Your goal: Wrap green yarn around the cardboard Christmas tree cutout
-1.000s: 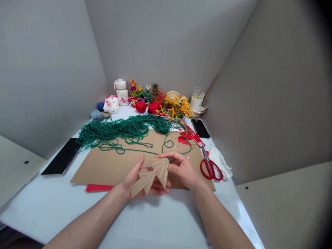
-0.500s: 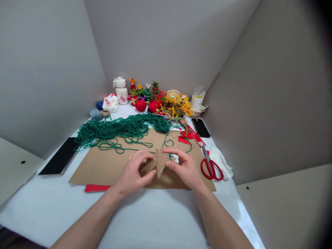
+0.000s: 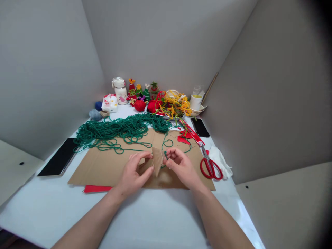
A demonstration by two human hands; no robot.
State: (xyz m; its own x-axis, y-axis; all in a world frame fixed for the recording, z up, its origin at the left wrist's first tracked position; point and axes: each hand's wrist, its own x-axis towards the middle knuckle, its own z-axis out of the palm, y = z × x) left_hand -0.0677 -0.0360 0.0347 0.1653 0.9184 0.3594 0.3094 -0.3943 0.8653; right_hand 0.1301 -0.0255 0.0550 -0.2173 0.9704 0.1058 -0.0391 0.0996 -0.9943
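Note:
My left hand [image 3: 138, 169] grips a small folded piece of brown cardboard [image 3: 157, 162] from its left side, thumb and fingers around it. Close against the piece's right side, my right hand [image 3: 179, 165] pinches a strand of green yarn [image 3: 166, 156] between thumb and fingertips. Both hands are above a large flat cardboard sheet [image 3: 101, 169]. Behind them a loose heap of green yarn [image 3: 114, 128] spreads over the sheet's far edge, with a strand running toward the hands.
Red-handled scissors [image 3: 211, 169] lie on the right beside a crumpled white tissue [image 3: 220, 160]. A black tablet [image 3: 58, 157] rests at left, a phone [image 3: 200, 128] at right. Yellow yarn pieces [image 3: 178, 105], a white bottle [image 3: 120, 91] and a cup [image 3: 196, 102] stand along the back.
My right hand has shifted its fingertips from the cardboard's edge onto the green strand. The cardboard piece has turned and moved slightly left, still in my left hand.

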